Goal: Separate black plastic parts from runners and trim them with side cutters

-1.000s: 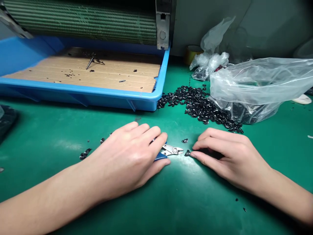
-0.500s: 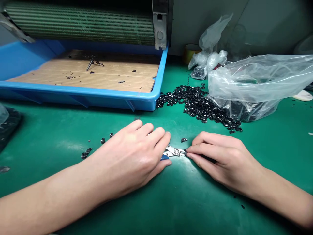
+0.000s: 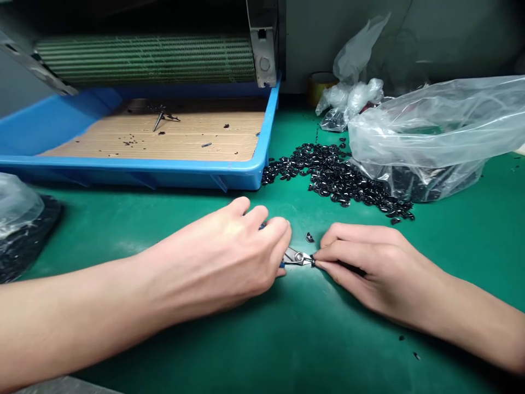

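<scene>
Holding side cutters (image 3: 296,257), left hand (image 3: 217,257); black piece (image 3: 313,262), right hand (image 3: 365,262).

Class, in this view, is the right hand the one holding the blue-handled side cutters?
No, the blue-handled side cutters sit in the left hand, while the right hand pinches a small black piece at their tips.

The left hand (image 3: 221,257) holds blue-handled side cutters (image 3: 297,257) low on the green worktop (image 3: 164,350), their jaws at a small black piece (image 3: 313,261) pinched by the right hand (image 3: 369,268); a heap of black pieces (image 3: 336,178) lies beyond.
</scene>
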A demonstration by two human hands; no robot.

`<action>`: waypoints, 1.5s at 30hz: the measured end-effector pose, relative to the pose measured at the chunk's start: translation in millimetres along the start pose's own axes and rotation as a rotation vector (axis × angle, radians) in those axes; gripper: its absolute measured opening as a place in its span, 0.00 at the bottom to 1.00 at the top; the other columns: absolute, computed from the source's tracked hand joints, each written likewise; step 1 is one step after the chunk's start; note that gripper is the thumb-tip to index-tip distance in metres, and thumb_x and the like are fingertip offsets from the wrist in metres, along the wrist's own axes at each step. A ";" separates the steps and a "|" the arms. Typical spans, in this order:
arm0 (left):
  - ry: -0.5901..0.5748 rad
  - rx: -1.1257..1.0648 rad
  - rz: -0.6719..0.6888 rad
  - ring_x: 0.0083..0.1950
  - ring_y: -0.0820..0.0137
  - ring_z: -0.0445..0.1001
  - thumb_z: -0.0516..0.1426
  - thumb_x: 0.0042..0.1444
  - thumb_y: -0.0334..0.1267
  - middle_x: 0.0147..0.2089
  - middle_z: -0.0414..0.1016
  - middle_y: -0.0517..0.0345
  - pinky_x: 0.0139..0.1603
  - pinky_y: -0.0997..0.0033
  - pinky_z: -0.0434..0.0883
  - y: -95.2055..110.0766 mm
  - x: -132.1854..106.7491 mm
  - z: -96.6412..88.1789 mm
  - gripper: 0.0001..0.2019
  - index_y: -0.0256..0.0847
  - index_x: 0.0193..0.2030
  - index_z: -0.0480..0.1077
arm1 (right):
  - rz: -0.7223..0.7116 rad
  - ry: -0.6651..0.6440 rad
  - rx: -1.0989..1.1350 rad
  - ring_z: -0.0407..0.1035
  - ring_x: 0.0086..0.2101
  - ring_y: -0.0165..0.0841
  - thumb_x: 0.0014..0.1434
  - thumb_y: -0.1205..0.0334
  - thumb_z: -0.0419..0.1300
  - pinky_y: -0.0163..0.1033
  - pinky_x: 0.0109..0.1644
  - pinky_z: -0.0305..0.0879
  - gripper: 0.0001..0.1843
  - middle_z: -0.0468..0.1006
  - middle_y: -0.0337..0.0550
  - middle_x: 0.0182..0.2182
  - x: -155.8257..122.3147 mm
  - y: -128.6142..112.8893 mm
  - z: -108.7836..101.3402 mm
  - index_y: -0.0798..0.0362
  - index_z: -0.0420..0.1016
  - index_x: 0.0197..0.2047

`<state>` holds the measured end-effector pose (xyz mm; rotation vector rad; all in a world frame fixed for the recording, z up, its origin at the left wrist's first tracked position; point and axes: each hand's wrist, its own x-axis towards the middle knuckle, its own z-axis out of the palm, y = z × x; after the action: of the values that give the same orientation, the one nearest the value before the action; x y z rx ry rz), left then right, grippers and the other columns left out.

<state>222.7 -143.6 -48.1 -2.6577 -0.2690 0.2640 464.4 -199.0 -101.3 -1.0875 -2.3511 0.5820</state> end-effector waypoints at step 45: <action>0.004 0.043 -0.011 0.27 0.63 0.66 0.46 0.69 0.43 0.29 0.66 0.53 0.27 0.61 0.61 -8.4 3.1 12.8 0.17 0.35 0.40 0.71 | 0.107 -0.002 -0.020 0.72 0.31 0.30 0.64 0.69 0.58 0.35 0.36 0.66 0.11 0.79 0.41 0.32 18.5 -5.5 -2.1 0.52 0.83 0.37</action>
<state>221.5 -130.2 -56.0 -2.6136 -0.2739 0.2574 452.0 -187.3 -92.0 -1.2282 -2.3165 0.5989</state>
